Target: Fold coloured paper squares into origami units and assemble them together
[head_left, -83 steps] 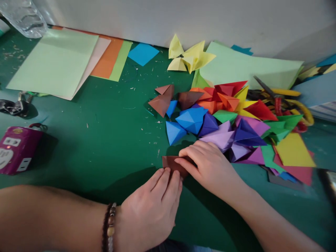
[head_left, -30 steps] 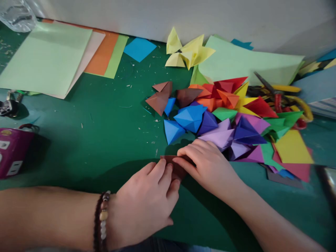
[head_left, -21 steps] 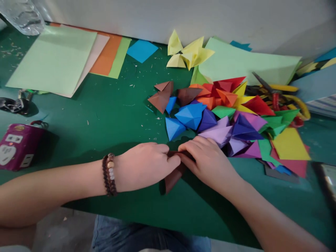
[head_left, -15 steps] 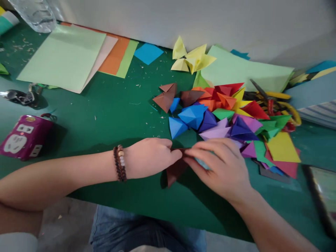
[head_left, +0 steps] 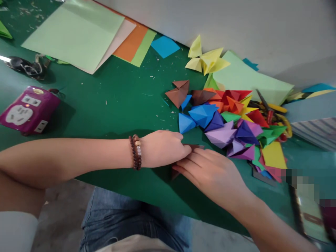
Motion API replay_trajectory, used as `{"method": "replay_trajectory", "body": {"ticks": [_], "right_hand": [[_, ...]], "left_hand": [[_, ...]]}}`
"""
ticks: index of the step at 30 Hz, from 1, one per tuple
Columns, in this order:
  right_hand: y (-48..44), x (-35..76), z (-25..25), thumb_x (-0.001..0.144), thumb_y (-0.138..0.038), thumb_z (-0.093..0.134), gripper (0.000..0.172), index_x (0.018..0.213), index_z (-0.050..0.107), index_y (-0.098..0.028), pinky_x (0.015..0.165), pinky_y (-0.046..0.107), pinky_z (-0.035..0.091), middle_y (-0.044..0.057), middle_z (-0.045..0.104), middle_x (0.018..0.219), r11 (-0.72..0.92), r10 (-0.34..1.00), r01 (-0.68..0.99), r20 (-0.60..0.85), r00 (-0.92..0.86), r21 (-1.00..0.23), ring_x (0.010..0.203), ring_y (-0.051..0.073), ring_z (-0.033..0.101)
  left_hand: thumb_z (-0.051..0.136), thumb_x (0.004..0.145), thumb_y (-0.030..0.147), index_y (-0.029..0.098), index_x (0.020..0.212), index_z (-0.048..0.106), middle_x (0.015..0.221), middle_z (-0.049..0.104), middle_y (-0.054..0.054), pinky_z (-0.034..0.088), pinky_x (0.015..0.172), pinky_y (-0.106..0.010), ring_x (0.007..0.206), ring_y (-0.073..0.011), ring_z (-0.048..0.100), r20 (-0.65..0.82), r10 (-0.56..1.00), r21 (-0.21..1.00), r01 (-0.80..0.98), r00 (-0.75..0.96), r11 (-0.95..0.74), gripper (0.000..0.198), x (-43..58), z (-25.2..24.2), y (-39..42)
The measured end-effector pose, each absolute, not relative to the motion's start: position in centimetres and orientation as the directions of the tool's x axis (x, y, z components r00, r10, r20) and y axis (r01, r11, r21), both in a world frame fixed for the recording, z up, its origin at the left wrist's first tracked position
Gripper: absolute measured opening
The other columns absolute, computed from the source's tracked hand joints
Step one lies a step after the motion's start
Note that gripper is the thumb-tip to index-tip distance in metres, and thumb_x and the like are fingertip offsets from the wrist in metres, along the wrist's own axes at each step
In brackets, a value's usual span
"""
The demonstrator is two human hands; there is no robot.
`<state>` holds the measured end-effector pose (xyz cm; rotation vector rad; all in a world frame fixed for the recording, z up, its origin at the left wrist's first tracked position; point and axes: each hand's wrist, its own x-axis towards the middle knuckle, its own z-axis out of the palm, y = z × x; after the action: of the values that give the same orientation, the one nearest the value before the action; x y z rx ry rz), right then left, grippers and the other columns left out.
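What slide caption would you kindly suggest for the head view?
Left hand and right hand on brown paper, beside colourful folded paper shapes.

Desk [head_left: 126,112]: its green surface is strewn with pale scraps [head_left: 106,102].
Left side: a purple socket box [head_left: 30,110] and a key fob [head_left: 19,64] are set near stacked paper sheets [head_left: 73,35].
Right side: multicoloured folded paper pieces [head_left: 219,134] are heaped beside scissors [head_left: 270,116].
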<state>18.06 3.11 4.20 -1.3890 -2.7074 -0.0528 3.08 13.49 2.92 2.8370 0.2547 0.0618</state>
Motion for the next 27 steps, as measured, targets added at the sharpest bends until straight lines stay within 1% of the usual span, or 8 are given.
{"method": "replay_trajectory", "body": {"ticks": [4,8,15,17,21,23,27], "right_hand": [[2.8,17.8,4.5,0.094,-0.018,0.049,0.026,0.082,0.071,-0.018,0.07,0.035,0.043,0.005,0.069,0.073,0.562,0.825,0.826,0.05,-0.563,0.03,0.073,0.02,0.061],[2.5,17.3,4.5,0.094,-0.02,0.049,0.028,0.077,0.071,-0.018,0.065,0.035,0.04,0.006,0.068,0.071,0.531,0.844,0.844,0.039,-0.534,0.071,0.067,0.02,0.059],[2.3,16.8,4.6,0.091,-0.017,0.051,0.026,0.073,0.071,-0.018,0.061,0.034,0.037,0.005,0.067,0.069,0.516,0.854,0.851,0.029,-0.52,0.097,0.066,0.02,0.058],[2.3,16.7,4.6,0.091,-0.017,0.052,0.026,0.072,0.07,-0.019,0.061,0.034,0.036,0.005,0.067,0.069,0.511,0.857,0.854,0.025,-0.515,0.102,0.065,0.02,0.058],[2.1,16.6,4.7,0.09,-0.019,0.054,0.023,0.071,0.069,-0.019,0.06,0.033,0.034,0.005,0.067,0.069,0.496,0.865,0.861,0.021,-0.501,0.112,0.065,0.02,0.057],[2.0,16.5,4.6,0.09,-0.021,0.055,0.022,0.072,0.068,-0.019,0.06,0.033,0.033,0.005,0.067,0.07,0.492,0.867,0.862,0.023,-0.498,0.12,0.066,0.02,0.057],[1.7,16.5,4.5,0.09,-0.024,0.056,0.02,0.076,0.069,-0.018,0.061,0.032,0.033,0.005,0.068,0.073,0.488,0.867,0.863,0.045,-0.497,0.13,0.069,0.02,0.057]], "left_hand": [[0.042,0.095,0.018,0.015,0.085,0.061,0.074,0.062,-0.006,0.039,0.052,-0.025,0.071,-0.0177,0.059,0.029,0.198,0.3,0.181,0.98,-0.936,0.022,3.1,2.9,13.3],[0.044,0.095,0.018,0.015,0.087,0.062,0.076,0.063,-0.006,0.037,0.051,-0.025,0.071,-0.0171,0.059,0.019,0.21,0.302,0.194,0.978,-0.933,0.021,3.0,3.0,13.1],[0.048,0.093,0.016,0.015,0.087,0.064,0.076,0.064,-0.006,0.032,0.049,-0.025,0.073,-0.0168,0.059,0.014,0.201,0.312,0.187,0.979,-0.931,0.017,3.0,3.0,13.1],[0.046,0.094,0.018,0.015,0.088,0.064,0.076,0.064,-0.007,0.032,0.048,-0.025,0.074,-0.0171,0.06,0.012,0.199,0.315,0.185,0.98,-0.931,0.019,3.0,3.1,13.1],[0.036,0.099,0.026,0.015,0.088,0.063,0.075,0.064,-0.007,0.032,0.048,-0.026,0.073,-0.0184,0.06,0.017,0.197,0.315,0.181,0.98,-0.932,0.032,3.0,3.2,13.2],[0.033,0.1,0.028,0.016,0.087,0.063,0.075,0.064,-0.007,0.033,0.048,-0.026,0.073,-0.0188,0.06,0.015,0.196,0.312,0.182,0.981,-0.933,0.035,2.9,3.2,13.2],[0.042,0.097,0.024,0.015,0.088,0.064,0.076,0.063,-0.008,0.033,0.048,-0.026,0.073,-0.018,0.06,0.014,0.194,0.296,0.181,0.981,-0.938,0.025,2.8,3.1,13.2]]}}
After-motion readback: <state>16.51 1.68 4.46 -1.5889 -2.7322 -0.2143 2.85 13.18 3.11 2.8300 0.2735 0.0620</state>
